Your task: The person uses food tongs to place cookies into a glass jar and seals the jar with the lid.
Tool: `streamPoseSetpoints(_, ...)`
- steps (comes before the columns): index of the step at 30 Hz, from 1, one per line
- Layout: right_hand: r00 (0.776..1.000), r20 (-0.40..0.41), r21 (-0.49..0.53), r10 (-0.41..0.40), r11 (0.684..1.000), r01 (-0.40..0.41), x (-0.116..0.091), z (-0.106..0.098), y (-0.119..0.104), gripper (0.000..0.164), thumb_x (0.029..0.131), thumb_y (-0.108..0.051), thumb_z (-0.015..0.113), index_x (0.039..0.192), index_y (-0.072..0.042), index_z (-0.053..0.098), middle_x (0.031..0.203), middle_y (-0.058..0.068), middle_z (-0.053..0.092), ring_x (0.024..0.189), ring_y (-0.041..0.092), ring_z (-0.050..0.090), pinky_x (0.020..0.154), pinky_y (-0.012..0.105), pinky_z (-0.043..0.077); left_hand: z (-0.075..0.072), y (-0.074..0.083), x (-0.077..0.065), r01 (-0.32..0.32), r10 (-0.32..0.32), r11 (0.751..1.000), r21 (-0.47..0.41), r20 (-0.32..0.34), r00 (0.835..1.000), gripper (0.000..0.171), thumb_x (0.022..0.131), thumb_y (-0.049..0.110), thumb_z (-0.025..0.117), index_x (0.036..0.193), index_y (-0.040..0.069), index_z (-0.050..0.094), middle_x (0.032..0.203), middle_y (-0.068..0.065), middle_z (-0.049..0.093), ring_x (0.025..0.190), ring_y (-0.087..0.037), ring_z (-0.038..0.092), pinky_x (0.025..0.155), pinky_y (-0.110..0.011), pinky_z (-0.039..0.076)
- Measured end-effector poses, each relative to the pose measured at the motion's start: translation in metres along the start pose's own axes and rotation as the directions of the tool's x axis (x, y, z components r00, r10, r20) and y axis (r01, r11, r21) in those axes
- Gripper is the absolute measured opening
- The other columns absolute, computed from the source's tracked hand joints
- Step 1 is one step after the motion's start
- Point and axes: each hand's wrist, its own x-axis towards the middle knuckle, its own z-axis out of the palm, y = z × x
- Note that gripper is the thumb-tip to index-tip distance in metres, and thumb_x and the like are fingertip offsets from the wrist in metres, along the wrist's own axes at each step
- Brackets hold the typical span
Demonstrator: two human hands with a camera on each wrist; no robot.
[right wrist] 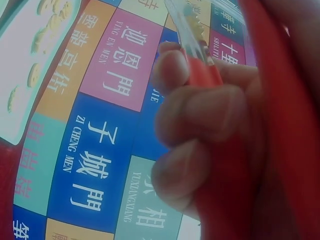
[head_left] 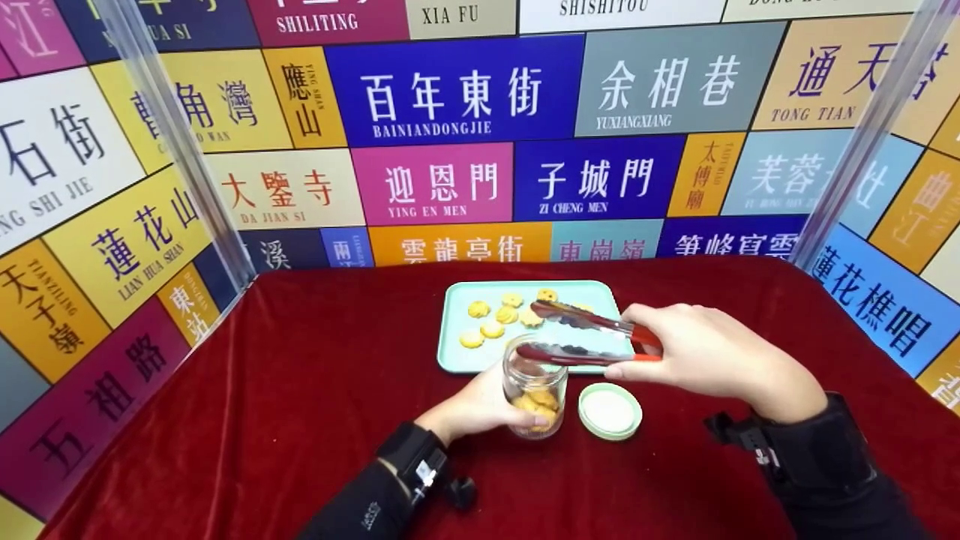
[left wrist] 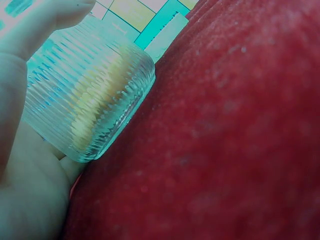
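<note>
My left hand [head_left: 474, 409] grips a clear ribbed glass jar [head_left: 553, 382] around its side. Several golden cookies [head_left: 536, 409] lie in its lower part, and they show blurred through the glass in the left wrist view. In my right hand [head_left: 705, 352] is a pair of metal tongs [head_left: 581, 319] with red handles [right wrist: 220, 165]. Their arms are spread apart, with no cookie seen between the tips. The nearer arm overlaps the jar's mouth in the head view, while the farther one reaches over the cookie tray.
Behind the jar lies a mint-green tray [head_left: 454, 352] with several cookies [head_left: 507, 314]. A round pale green lid [head_left: 610, 411] rests to the right of the jar. Red cloth [head_left: 322, 375] covers the table, and panels with printed signs [head_left: 457, 90] stand around it.
</note>
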Motion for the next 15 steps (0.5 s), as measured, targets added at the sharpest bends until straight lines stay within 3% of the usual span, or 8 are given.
streamPoseSetpoints(5, 0.997, -0.015, 0.008, 0.081, 0.997, -0.08, 0.005, 0.002, 0.007, 0.078, 0.085, -0.087, 0.06, 0.118, -0.017, 0.065, 0.075, -0.007, 0.058, 0.068, 0.013, 0.052, 0.061, 0.034, 0.04, 0.0, -0.001, 0.0, 0.013, -0.013, 0.997, -0.07, 0.001, 1.0, 0.083, 0.08, 0.006, 0.09, 0.147, -0.003, 0.043, 0.13, -0.003, 0.069, 0.119, -0.015, 0.067, 0.106, -0.031, 0.051)
streamPoseSetpoints(15, 0.967, -0.073, 0.074, 0.243, 0.968, -0.238, 0.017, 0.022, 0.047, 0.076, 0.089, -0.081, 0.064, 0.114, -0.01, 0.063, 0.08, 0.001, 0.062, 0.067, 0.02, 0.055, 0.06, 0.037, 0.04, 0.002, 0.001, 0.0, 0.021, -0.021, 0.995, -0.102, 0.009, 1.0, 0.082, 0.08, 0.003, 0.089, 0.147, -0.005, 0.042, 0.128, -0.003, 0.07, 0.117, -0.015, 0.067, 0.104, -0.03, 0.052)
